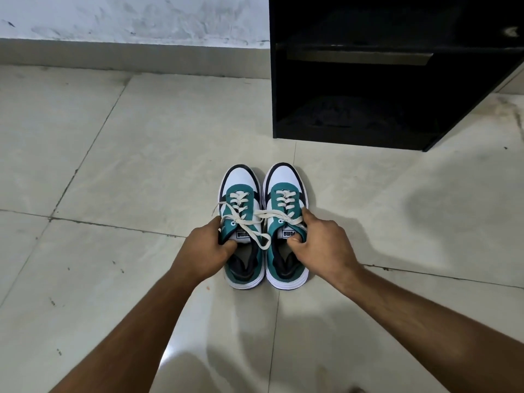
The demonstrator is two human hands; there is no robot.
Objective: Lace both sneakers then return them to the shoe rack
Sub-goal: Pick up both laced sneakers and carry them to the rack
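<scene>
Two teal, white and navy sneakers stand side by side on the tiled floor, toes pointing away from me. The left sneaker (241, 188) is gripped at its collar by my left hand (208, 251), thumb inside the opening. My right hand (320, 245) grips the right sneaker (286, 185) the same way, at its tongue and outer collar. Both shoes carry cream laces (256, 222) threaded through the eyelets, with loose ends trailing across the gap between them. The black shoe rack (397, 72) stands beyond the shoes to the right, its open shelves facing me.
Pale marble-look floor tiles (113, 165) stretch to the left and toward me. A grey skirting and white wall (127, 29) run along the back. Something dark lies on the rack's bottom shelf (348, 114), hard to make out.
</scene>
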